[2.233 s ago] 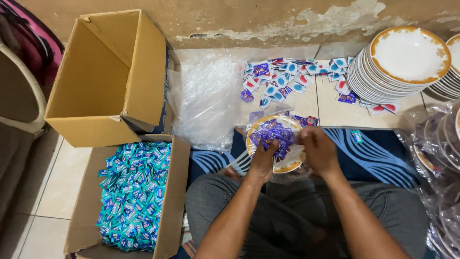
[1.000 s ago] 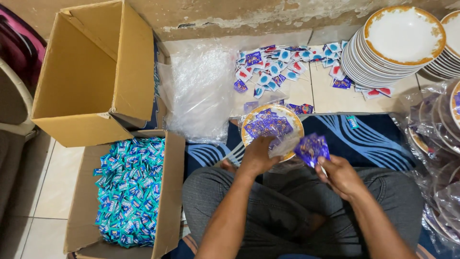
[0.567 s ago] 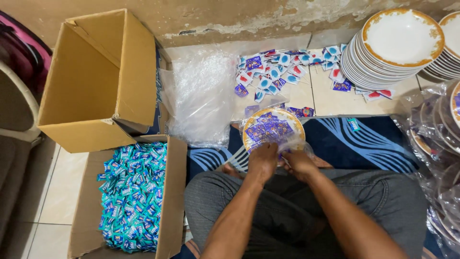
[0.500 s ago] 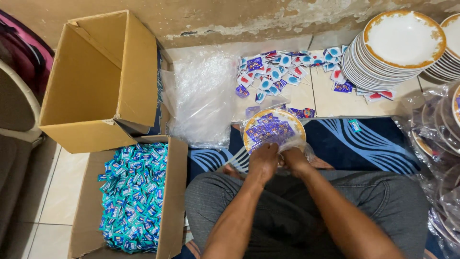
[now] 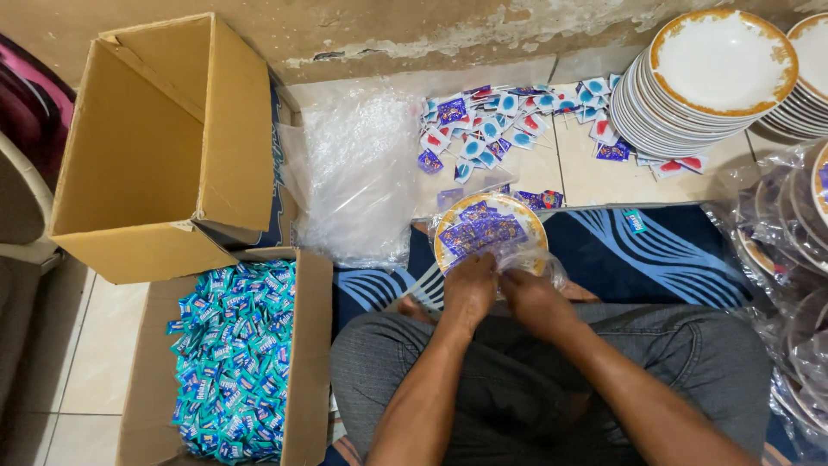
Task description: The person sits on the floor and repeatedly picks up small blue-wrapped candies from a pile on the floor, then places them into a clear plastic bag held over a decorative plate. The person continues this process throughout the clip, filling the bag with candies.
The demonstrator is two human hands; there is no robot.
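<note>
Glossy ceramic plates (image 5: 720, 73), crinkly clear plastic bags (image 5: 358, 173) (shiny), matt cardboard boxes (image 5: 164, 147), foil-ish sachets (image 5: 233, 354).

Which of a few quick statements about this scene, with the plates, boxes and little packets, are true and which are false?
1. Both hands, the left hand and the right hand, are at the gold-rimmed plate wrapped in clear plastic. True.
2. The tipped brown cardboard box is full of packets. False: no packets show in it; the teal sachets fill the flat open cardboard box below it.
3. A stack of white gold-rimmed plates stands at the upper right. True.
4. The plate in the hands is bare. False: purple sachets lie on it under the plastic.
5. Loose small packets lie on the tiled floor near the wall. True.
</note>
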